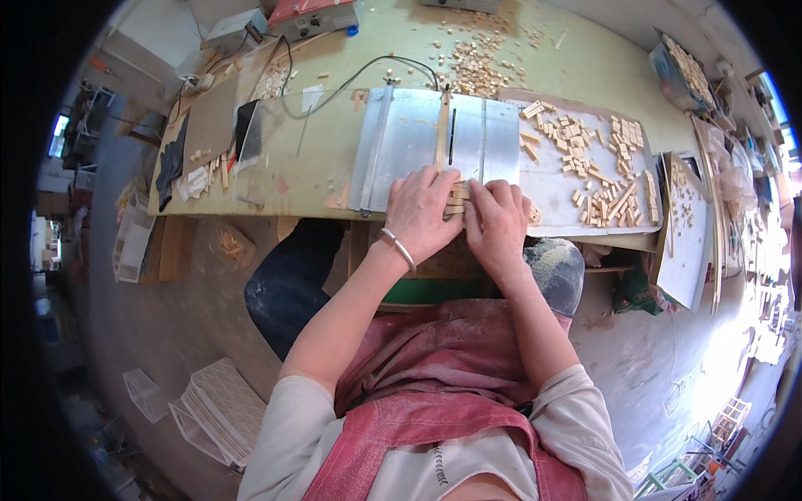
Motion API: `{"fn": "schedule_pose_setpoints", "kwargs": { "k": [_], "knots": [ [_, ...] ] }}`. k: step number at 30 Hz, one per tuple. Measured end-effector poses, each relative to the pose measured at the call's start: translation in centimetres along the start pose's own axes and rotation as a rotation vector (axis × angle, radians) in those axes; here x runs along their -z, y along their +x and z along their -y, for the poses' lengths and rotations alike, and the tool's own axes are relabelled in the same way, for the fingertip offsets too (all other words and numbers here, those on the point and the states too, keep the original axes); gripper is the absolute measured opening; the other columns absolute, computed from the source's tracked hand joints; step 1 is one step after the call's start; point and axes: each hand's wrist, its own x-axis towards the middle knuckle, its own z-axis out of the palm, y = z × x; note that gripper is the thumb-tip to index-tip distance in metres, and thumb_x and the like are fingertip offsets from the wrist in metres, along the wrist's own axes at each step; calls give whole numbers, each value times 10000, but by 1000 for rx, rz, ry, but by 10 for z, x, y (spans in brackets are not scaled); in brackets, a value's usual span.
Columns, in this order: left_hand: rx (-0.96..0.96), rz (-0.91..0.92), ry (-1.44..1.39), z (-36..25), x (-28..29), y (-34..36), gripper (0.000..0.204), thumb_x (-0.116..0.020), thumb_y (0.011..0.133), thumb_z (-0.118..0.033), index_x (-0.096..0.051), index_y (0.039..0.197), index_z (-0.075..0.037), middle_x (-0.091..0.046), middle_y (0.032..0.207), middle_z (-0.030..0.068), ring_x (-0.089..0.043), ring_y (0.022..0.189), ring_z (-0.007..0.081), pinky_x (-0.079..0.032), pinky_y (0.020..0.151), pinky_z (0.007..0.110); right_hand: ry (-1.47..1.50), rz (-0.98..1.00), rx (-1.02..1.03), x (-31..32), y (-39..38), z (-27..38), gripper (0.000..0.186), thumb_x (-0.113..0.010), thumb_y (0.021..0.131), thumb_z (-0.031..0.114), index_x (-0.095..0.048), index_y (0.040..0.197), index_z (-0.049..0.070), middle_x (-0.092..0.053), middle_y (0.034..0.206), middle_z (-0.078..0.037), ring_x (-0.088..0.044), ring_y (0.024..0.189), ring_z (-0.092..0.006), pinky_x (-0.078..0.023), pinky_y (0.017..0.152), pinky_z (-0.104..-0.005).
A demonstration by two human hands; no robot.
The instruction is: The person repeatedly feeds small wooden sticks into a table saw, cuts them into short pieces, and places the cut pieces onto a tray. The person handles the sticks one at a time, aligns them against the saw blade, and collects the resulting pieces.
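Between my two hands, at the near edge of a metal plate (401, 138), is a small stack of wooden blocks (455, 199). My left hand (420, 209), with a bangle at the wrist, is closed on the stack from its left side. My right hand (498, 221) grips it from the right with bent fingers. A narrow dark slot (453, 138) runs through the plate just beyond the hands, with a wooden strip (443, 125) beside it. My palms hide part of the blocks.
Many loose wooden blocks lie on a white board (547, 192) at the right. More small offcuts (476, 67) are scattered on the green table (334, 163) behind the plate. A black cable (368, 65) loops across the table. A dark glove (171, 167) hangs at the left edge.
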Motion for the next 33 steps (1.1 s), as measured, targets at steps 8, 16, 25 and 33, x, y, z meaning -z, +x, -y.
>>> {"fn": "schedule_pose_setpoints", "kwargs": {
  "k": [8,16,25,33],
  "knots": [
    [-4,93,-39,4,8,3,503,-818,806,-251,-649,1267,-141,-643,1146,89,-642,1106,335,-473,917,482,51,-32,48,-4,-11,3,267,-744,892,125,-755,1151,61,-633,986,-76,-602,960,-306,-438,852,-445],
    [-8,107,-45,11,8,2,549,-844,781,-250,-645,1279,-131,-628,1191,101,-637,1120,341,-477,921,482,58,-27,18,-6,-6,4,337,-727,876,109,-751,1209,63,-628,990,-73,-603,963,-298,-438,859,-445],
    [79,121,-101,13,8,2,497,-778,772,-182,-654,1249,-113,-610,1094,111,-666,1003,320,-514,890,480,85,-85,60,-3,-8,2,318,-733,840,77,-747,1158,65,-629,981,-65,-608,964,-289,-436,865,-442],
    [52,95,-110,14,5,2,502,-794,762,-190,-652,1237,-110,-607,1082,114,-666,981,328,-528,874,478,159,2,97,-2,-12,3,327,-735,808,82,-741,1134,67,-636,1010,-67,-611,983,-303,-446,877,-443]
  ]
}}
